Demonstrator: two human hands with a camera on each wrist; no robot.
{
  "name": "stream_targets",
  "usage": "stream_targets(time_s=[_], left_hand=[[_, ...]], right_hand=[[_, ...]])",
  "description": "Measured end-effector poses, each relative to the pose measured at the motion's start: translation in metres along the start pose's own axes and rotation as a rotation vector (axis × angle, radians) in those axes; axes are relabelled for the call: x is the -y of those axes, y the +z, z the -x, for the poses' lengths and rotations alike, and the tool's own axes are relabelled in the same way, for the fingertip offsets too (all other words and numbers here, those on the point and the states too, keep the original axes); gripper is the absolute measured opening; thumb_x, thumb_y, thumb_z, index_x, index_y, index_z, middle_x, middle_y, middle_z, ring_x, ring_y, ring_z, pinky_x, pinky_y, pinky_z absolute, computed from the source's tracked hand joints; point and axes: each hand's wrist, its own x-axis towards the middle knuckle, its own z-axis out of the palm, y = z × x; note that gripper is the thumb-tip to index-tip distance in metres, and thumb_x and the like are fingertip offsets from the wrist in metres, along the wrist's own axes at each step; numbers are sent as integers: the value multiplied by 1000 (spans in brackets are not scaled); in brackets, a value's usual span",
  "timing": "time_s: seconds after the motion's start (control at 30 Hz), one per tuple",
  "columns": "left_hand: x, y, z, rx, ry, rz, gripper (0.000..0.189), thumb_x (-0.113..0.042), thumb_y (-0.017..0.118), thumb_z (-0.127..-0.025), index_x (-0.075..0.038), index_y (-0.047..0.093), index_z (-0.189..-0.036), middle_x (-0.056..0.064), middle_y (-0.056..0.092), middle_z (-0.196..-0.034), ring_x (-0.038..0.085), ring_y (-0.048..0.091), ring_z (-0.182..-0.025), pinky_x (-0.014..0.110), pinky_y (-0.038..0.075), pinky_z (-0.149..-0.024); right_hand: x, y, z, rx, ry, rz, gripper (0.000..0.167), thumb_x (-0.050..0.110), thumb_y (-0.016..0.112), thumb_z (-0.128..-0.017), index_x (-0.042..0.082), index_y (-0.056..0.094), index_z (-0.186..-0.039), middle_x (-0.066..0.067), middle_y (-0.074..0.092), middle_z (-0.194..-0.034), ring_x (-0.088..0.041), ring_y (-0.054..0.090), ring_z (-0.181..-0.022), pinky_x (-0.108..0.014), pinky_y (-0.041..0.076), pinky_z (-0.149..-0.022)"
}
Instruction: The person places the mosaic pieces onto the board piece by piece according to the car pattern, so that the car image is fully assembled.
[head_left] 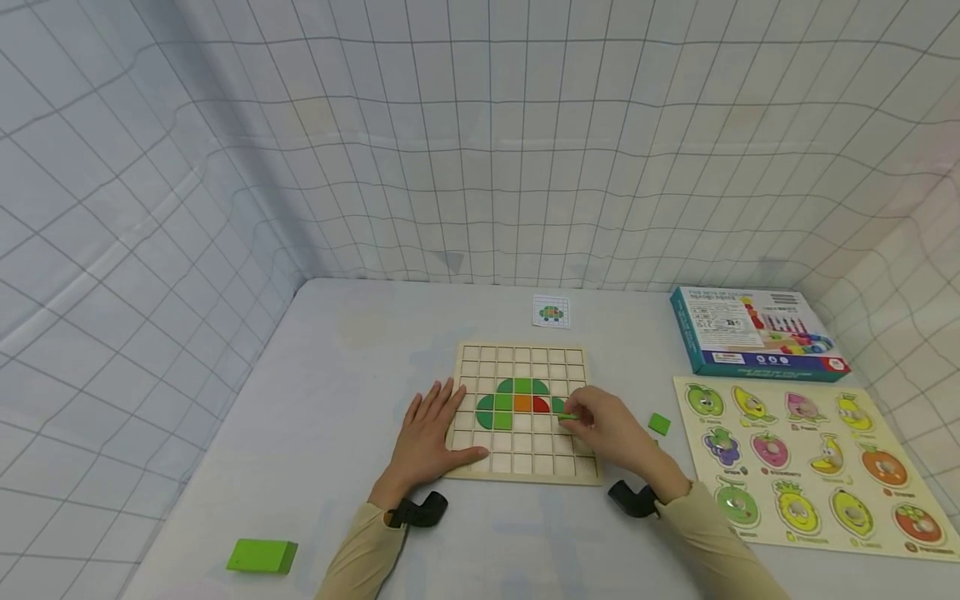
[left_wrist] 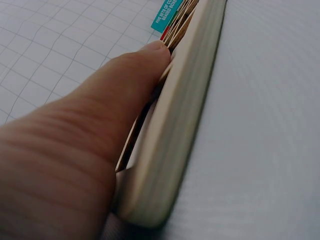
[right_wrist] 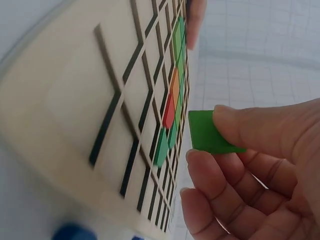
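Observation:
A wooden grid board [head_left: 525, 467] lies on the table with green, orange and red tiles set in its middle cells. My left hand [head_left: 429, 433] rests spread on the board's left edge, its thumb [left_wrist: 135, 65] lying over the rim in the left wrist view. Between thumb and fingers my right hand [head_left: 611, 429] pinches a green square tile [right_wrist: 210, 131], held just above the right part of the board. Close by, a dark green rounded tile [right_wrist: 161, 148] sits in a cell beside the red tile [right_wrist: 168, 111].
Behind the board lies a small picture card [head_left: 551, 312]. A loose green tile [head_left: 659, 424] is to its right, near a fruit puzzle board [head_left: 810, 467] and a boxed toy set [head_left: 757, 333]. A green block [head_left: 262, 556] sits at the front left.

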Motion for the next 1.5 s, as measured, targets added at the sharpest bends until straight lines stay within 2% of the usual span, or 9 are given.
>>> stream_targets(time_s=[0.2,0.5,0.93,1.23,1.5], left_hand=[[0,0,0,-4,4,-2,99,-63,67,-75,-10,29,-150,11,21,-155,29,13,-142,50,6,-112],[0,0,0,-12,15,-1,98,-62,67,-76,-10,30,-150,12,21,-155,30,13,-142,50,6,-112],[0,0,0,-4,5,-6,99,-62,67,-75,-10,29,-150,11,20,-155,28,12,-142,49,5,-112],[1,1,0,-9,11,-1,98,-63,66,-76,-10,30,-150,12,21,-155,29,12,-142,50,6,-112],[0,0,1,-10,15,0,99,-62,67,-76,-10,29,-150,12,21,-155,29,12,-142,50,5,-112]], right_hand=[[7,14,-13,8,-34,-43,15,13,77,-82,15,62,-82,10,50,-70,-8,46,-63,-24,42,-54],[13,26,-24,30,-1,-33,12,17,76,-83,17,64,-83,12,54,-71,-7,49,-63,-24,45,-55],[16,34,-32,98,-9,8,11,16,73,-85,14,64,-90,11,53,-73,-8,47,-64,-24,43,-57],[15,37,-34,117,-32,9,10,14,72,-86,13,62,-89,11,53,-74,-8,47,-65,-25,43,-57],[16,36,-35,108,-13,22,10,14,73,-85,14,63,-88,10,55,-74,-8,48,-64,-24,43,-56]])
